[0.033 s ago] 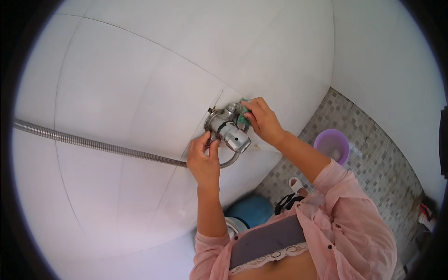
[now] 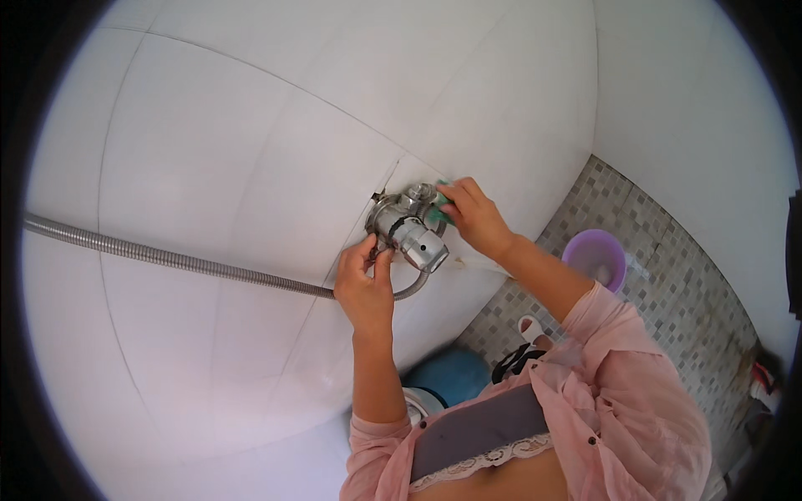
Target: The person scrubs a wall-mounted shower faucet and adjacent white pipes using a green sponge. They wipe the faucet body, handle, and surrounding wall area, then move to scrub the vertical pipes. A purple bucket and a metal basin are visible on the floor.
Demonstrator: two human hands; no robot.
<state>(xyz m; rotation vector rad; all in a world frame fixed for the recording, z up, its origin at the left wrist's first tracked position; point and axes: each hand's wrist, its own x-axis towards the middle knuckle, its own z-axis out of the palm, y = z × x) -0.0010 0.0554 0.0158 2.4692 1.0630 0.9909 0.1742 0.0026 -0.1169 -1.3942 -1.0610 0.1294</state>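
Note:
A chrome shower mixer tap [image 2: 408, 232] sticks out of the white tiled wall. At its lower left side, my left hand [image 2: 364, 282] is closed, thumb and fingers pinching a small metal part of the tap. My right hand [image 2: 476, 215] holds a green scouring pad [image 2: 443, 202], its fingers folded over it, at the tap's right end. Much of the pad is hidden by those fingers. A ribbed metal shower hose [image 2: 192, 262] runs from the left along the wall, passes behind my left hand and curves under the tap.
On the grey mosaic floor [image 2: 652, 275] to the right stands a purple bucket [image 2: 595, 259] with something pale inside. A blue round container [image 2: 455, 376] is below the tap, beside my body. The side wall [image 2: 693, 100] meets the tiled wall at right.
My right hand and the green pad have moved slightly to the right, showing more of the tap's right end. My left hand stays in place.

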